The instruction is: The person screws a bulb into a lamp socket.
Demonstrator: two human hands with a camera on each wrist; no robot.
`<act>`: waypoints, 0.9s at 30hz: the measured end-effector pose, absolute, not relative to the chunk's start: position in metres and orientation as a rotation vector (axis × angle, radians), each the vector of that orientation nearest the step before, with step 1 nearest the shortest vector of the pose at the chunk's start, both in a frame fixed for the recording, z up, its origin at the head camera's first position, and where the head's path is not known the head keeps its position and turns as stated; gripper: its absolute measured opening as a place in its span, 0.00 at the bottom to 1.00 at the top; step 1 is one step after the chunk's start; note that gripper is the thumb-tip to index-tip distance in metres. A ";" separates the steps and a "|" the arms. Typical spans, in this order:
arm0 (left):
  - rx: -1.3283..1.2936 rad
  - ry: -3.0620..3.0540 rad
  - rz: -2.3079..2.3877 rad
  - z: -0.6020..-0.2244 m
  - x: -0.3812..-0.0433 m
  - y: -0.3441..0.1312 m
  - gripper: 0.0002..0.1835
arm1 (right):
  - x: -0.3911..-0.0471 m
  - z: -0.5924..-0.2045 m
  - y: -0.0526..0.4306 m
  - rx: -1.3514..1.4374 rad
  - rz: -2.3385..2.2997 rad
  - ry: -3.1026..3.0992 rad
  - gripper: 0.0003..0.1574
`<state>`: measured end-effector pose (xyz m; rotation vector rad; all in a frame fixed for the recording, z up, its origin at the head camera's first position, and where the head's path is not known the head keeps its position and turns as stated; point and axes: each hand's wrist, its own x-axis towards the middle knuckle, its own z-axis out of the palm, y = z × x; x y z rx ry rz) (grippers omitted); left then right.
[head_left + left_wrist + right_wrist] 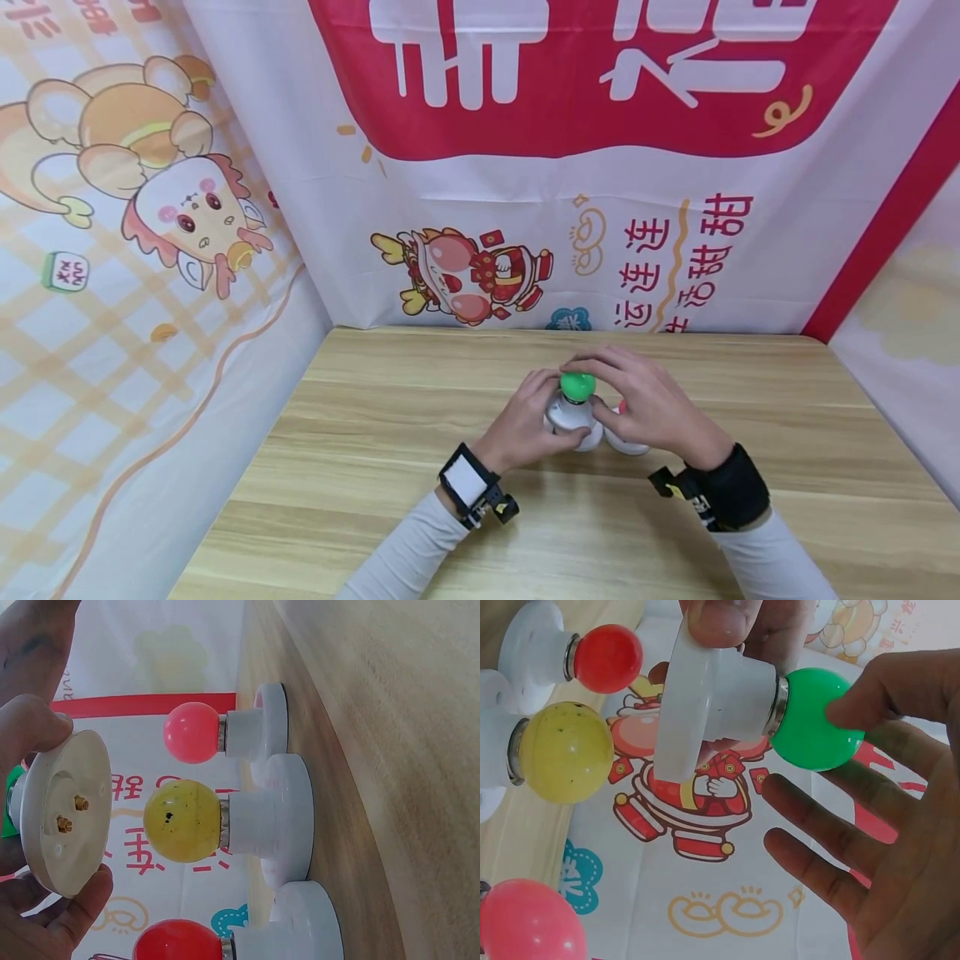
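In my left hand [521, 427] is a white round-based lamp holder [735, 694], gripped by its base above the table. A green bulb [577, 386] sits in that holder. Two brass screw ends show on the base's underside in the left wrist view. My right hand [652, 404] has its thumb and a finger on the green bulb, while its other fingers stretch out apart from it. Beneath and beside the hands stand more white holders with a yellow bulb [184, 821], a red bulb [180, 941] and a pink bulb [191, 733].
The standing holders form a close row on the wood-grain table [375, 467]. A printed cloth [465, 192] hangs behind the table's far edge, and another cloth [112, 333] covers the left side. Both wrists carry strapped cameras.
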<state>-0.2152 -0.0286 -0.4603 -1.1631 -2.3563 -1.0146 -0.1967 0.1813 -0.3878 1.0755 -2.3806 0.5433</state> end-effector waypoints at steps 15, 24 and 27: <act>-1.176 -2.358 -1.005 -0.460 -0.214 -0.028 0.37 | -0.196 -0.390 0.179 0.979 0.550 -2.392 0.28; -1.181 -2.356 -1.007 -0.459 -0.214 -0.027 0.36 | -0.197 -0.390 0.180 0.958 0.538 -2.403 0.32; -1.177 -2.359 -1.001 -0.460 -0.214 -0.028 0.36 | -0.197 -0.390 0.181 1.006 0.527 -2.394 0.38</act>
